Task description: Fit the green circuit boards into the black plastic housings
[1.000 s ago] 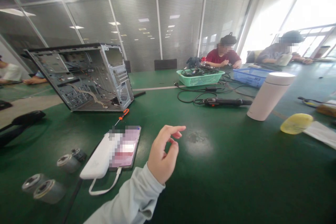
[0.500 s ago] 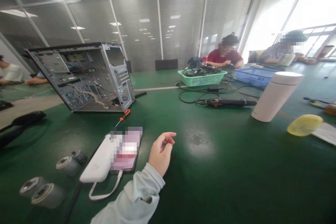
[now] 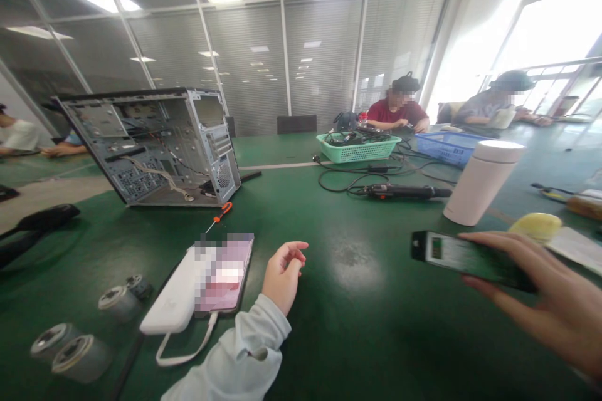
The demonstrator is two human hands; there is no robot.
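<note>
My left hand [image 3: 282, 274] rests on the green table [image 3: 357, 326] with its fingers loosely curled and nothing in it, just right of a phone [image 3: 226, 274] lying on a white power bank [image 3: 175, 301]. My right hand [image 3: 545, 301] comes in from the right edge and grips a second, dark phone [image 3: 463, 257] held flat above the table. An open grey computer case [image 3: 155, 147] stands at the back left, and an orange-handled screwdriver [image 3: 220, 213] lies in front of it.
A white tumbler [image 3: 480, 182] and a yellow lid [image 3: 533, 225] sit at right. A black tool with cables [image 3: 404, 190], a green basket [image 3: 357, 147] and a blue basket [image 3: 446, 144] lie farther back. Small metal cylinders [image 3: 75, 351] are at front left. Other people sit at the far side.
My right hand has come into view from the right holding a dark phone. My left hand has sunk to the table and curled its fingers inward.
</note>
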